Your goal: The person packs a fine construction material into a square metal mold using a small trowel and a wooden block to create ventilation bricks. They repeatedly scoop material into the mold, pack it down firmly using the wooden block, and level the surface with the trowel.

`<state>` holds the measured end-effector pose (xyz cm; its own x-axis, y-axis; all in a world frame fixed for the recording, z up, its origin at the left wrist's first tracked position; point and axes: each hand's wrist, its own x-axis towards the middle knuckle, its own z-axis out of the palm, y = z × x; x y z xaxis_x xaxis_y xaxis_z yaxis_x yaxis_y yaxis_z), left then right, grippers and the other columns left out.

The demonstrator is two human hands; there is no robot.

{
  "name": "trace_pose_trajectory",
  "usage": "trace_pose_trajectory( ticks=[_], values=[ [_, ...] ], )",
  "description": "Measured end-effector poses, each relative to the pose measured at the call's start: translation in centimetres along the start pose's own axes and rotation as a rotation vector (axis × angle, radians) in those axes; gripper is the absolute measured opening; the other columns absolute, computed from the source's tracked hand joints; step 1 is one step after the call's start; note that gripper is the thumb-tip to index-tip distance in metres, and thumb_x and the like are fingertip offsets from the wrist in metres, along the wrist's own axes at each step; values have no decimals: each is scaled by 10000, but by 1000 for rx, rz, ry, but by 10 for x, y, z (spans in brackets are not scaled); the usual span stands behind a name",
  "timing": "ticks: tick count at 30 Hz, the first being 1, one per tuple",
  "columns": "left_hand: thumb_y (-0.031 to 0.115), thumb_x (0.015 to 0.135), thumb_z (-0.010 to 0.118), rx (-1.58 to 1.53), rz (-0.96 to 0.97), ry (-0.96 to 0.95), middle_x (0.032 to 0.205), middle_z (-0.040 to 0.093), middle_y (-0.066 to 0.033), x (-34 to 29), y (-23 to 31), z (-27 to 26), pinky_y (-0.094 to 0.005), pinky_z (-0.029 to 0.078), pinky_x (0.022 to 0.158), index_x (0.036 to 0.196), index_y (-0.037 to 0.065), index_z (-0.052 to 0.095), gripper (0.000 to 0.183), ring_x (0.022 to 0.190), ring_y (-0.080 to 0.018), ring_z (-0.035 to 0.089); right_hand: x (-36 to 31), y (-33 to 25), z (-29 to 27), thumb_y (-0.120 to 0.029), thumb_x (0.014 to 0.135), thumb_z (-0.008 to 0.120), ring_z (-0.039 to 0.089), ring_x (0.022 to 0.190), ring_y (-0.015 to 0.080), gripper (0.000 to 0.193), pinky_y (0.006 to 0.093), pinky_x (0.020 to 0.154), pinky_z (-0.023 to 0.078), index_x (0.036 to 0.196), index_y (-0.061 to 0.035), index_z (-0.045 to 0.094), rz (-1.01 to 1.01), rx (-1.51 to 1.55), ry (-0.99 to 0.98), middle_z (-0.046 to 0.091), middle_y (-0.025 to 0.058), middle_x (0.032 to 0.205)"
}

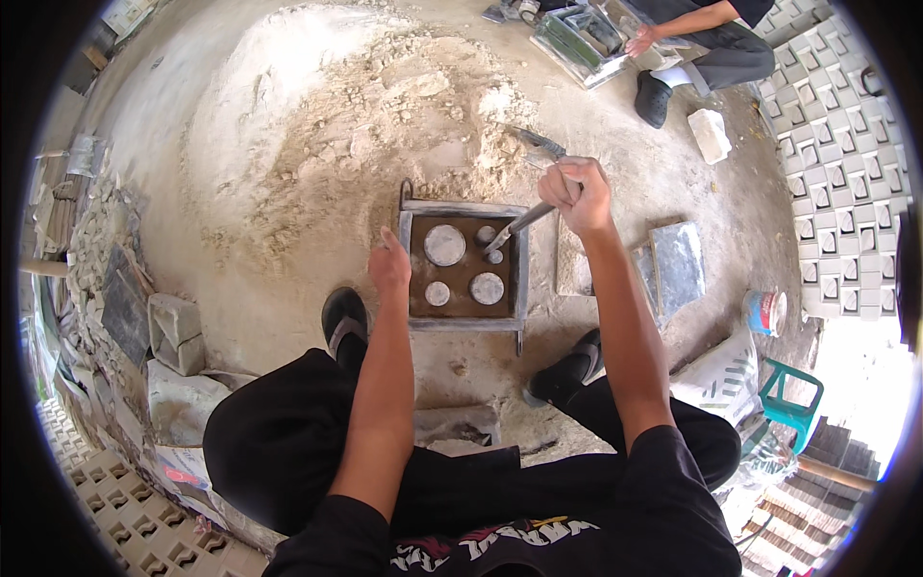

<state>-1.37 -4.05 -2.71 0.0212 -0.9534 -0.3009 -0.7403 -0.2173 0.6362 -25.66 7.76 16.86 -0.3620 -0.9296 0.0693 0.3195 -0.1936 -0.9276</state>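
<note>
A rectangular metal mould frame (468,325) lies on the ground between my feet, filled with brown, damp-looking material. Round grey discs (444,245) of several sizes show in its surface. At the frame's left wall is my left hand (388,262), its fingers curled against the edge and partly hidden. My right hand (579,195) is closed around a metal rod (532,217) above the frame's upper right corner. The rod slants down to the left, its lower end by the small discs. Just beyond that fist, a trowel-like blade (538,142) shows against the sand.
A broad sand heap (385,115) spreads ahead. At the top right, another person's hand (642,40) is beside a second mould (588,43). Grey slabs (678,260), a paint bucket (766,313) and a green stool (793,404) stand right. Patterned blocks (841,163) are stacked far right.
</note>
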Motion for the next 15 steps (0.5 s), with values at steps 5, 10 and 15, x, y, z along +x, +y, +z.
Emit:
trace_pose_trajectory(
  ticks=[5,10,15],
  values=[
    [555,946,234,19,11,-85,883,636,-305,1,-2,-2,-528,443,832,859,-93,665,784,898,-475,591,-12,-25,32,-156,866,369,188,362,111,424,283,382,166,456,-125,267,-201,-72,226,260,-10,417],
    [549,951,219,14,-31,-116,890,635,-306,4,-3,1,-529,437,836,855,-94,664,788,906,-473,588,-3,-60,31,-229,878,414,190,366,104,421,276,373,168,492,-122,283,-108,68,129,283,1,432],
    [545,951,219,25,-28,-128,899,630,-315,3,2,-2,-524,433,851,873,-102,659,787,923,-471,586,6,-37,11,-230,826,458,230,373,105,412,273,379,175,472,-102,291,-17,-10,-101,288,16,432]
  ],
)
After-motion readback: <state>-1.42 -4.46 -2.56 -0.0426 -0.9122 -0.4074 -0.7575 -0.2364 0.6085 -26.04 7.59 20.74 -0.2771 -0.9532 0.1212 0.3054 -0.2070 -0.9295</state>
